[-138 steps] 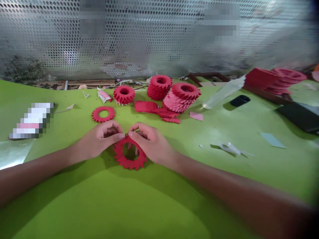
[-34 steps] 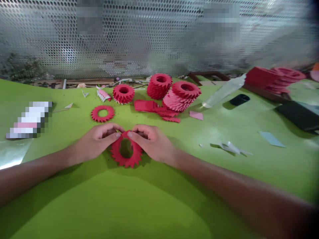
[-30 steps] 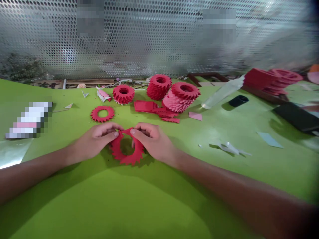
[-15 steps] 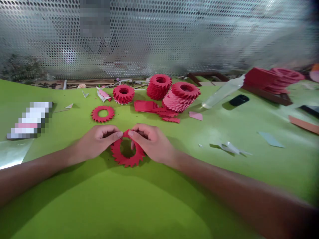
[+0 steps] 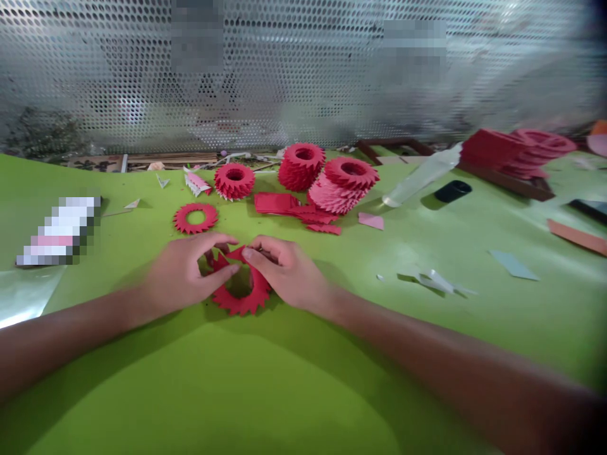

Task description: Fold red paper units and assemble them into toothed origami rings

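Left fingers (image 5: 224,276) parted wider, right fingers (image 5: 260,260) pinching red toothed ring (image 5: 241,306), red stacks (image 5: 496,150) in brown tray (image 5: 533,186)

Had a paper ring (image 5: 241,304) between left hand (image 5: 177,272) and right hand (image 5: 294,272), with a loose ring (image 5: 209,218) behind the left. Showed three ring stacks (image 5: 344,189) farther back on the table (image 5: 237,379), folded paper (image 5: 277,203) before the middle one. Farther right, had a bottle (image 5: 424,174), then a cap (image 5: 454,191). Behind the table, had a mesh screen (image 5: 303,76).
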Available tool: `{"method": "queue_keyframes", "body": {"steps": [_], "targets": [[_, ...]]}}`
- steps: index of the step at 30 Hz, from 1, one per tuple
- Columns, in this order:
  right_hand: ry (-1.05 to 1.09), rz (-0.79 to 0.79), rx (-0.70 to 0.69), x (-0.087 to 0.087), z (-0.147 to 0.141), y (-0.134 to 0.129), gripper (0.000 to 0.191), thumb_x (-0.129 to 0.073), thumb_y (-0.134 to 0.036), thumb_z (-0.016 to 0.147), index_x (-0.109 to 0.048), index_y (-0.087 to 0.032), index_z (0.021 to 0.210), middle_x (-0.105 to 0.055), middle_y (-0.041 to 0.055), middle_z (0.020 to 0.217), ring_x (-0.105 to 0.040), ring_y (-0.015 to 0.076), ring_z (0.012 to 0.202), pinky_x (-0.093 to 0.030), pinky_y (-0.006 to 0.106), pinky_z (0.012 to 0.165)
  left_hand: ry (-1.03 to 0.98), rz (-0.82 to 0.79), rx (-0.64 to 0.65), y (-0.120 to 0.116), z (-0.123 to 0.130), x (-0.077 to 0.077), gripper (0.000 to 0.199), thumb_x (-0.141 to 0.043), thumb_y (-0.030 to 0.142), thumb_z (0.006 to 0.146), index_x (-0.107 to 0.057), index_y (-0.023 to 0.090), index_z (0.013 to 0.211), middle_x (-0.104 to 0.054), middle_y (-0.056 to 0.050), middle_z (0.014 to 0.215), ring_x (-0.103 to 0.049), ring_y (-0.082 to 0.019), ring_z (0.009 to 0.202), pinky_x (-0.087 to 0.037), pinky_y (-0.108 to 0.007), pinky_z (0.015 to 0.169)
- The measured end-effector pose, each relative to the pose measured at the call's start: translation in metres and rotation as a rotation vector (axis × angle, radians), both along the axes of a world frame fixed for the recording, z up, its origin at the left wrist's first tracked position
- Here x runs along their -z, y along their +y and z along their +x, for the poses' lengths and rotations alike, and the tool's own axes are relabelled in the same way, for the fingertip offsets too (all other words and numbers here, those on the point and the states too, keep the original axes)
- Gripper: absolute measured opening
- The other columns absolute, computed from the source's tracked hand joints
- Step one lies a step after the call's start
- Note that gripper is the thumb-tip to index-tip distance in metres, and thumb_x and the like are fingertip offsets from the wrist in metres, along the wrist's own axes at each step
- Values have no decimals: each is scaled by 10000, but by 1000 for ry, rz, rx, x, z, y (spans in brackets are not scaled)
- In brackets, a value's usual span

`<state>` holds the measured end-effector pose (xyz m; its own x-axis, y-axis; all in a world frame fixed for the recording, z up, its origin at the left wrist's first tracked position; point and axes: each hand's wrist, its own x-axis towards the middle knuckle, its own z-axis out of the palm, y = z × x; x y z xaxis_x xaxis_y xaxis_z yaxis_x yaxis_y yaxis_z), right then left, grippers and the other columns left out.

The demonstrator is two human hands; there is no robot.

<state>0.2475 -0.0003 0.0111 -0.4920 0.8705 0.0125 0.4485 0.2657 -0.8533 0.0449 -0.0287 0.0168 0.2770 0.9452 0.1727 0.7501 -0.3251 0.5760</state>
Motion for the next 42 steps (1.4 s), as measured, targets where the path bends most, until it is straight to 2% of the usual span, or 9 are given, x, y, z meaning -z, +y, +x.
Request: {"method": "queue_keyframes", "body": {"steps": [3, 6, 16, 20, 26, 30, 38, 40, 42], "targets": [[-22, 21, -7, 1, -1, 0, 327, -474, -416, 978, -556, -189, 757, -523, -41, 621, -463, 101, 556, -286, 248, 503, 132, 170, 44, 0, -1, 3, 383, -564, 468, 906, -723, 176, 1095, -774, -86, 967, -692, -214, 730, -528, -328, 661], [-39, 26, -12, 1, -1, 0, 335, -465, -431, 981, -558, -191, 766, -521, -37, 630, -456, 104, 558, -277, 250, 505, 208, 275, 69, 1, -2, 7, 362, -550, 444, 913, -742, 178, 1067, -786, -89, 932, -705, -230, 744, -531, -358, 696], [-100, 45, -40, 0, -1, 1, 360, -462, -437, 980, -549, -190, 732, -493, -37, 616, -425, 104, 544, -237, 262, 489, 264, 384, 85, 2, -3, 11, 248, -597, 349, 868, -767, 191, 955, -789, -64, 848, -695, -212, 668, -514, -361, 721], [-75, 42, -48, -1, -1, 1, 348, -468, -424, 980, -545, -189, 736, -489, -39, 616, -427, 102, 551, -244, 255, 492, 250, 390, 102, 3, -3, 11, 259, -591, 359, 879, -777, 194, 954, -793, -61, 832, -693, -201, 648, -508, -340, 680], [-18, -1, -52, -1, 2, 1, 345, -460, -450, 991, -585, -185, 809, -514, -44, 628, -440, 98, 542, -286, 245, 500, 225, 307, 85, 3, -6, 10, 351, -545, 497, 942, -789, 257, 1017, -799, -37, 818, -706, -194, 658, -523, -316, 643], [-7, -6, -63, 0, 3, 2, 347, -468, -462, 987, -589, -187, 813, -522, -44, 648, -444, 97, 554, -300, 243, 509, 205, 329, 92, 3, -6, 10, 359, -533, 491, 961, -799, 253, 997, -805, -43, 842, -719, -198, 671, -539, -320, 640], [-21, -28, -80, -1, 3, 3, 340, -480, -450, 975, -581, -184, 790, -525, -39, 650, -450, 98, 559, -305, 241, 510, 168, 329, 124, 5, -7, 13, 382, -525, 503, 965, -784, 225, 1006, -804, -56, 930, -734, -214, 768, -548, -338, 729], [-6, -38, -80, -1, 3, 3, 329, -491, -435, 970, -589, -182, 784, -539, -36, 649, -460, 98, 556, -313, 239, 508, 154, 267, 109, 4, -5, 10, 411, -517, 524, 959, -757, 211, 1075, -793, -71, 1007, -729, -221, 791, -550, -350, 742], [40, -49, -64, -2, 3, 4, 307, -493, -420, 970, -601, -181, 810, -586, -25, 679, -511, 106, 585, -352, 238, 530, 108, 178, 52, 2, -3, 5, 506, -525, 567, 935, -669, 188, 1238, -753, -103, 1139, -717, -215, 774, -552, -347, 703]]}}
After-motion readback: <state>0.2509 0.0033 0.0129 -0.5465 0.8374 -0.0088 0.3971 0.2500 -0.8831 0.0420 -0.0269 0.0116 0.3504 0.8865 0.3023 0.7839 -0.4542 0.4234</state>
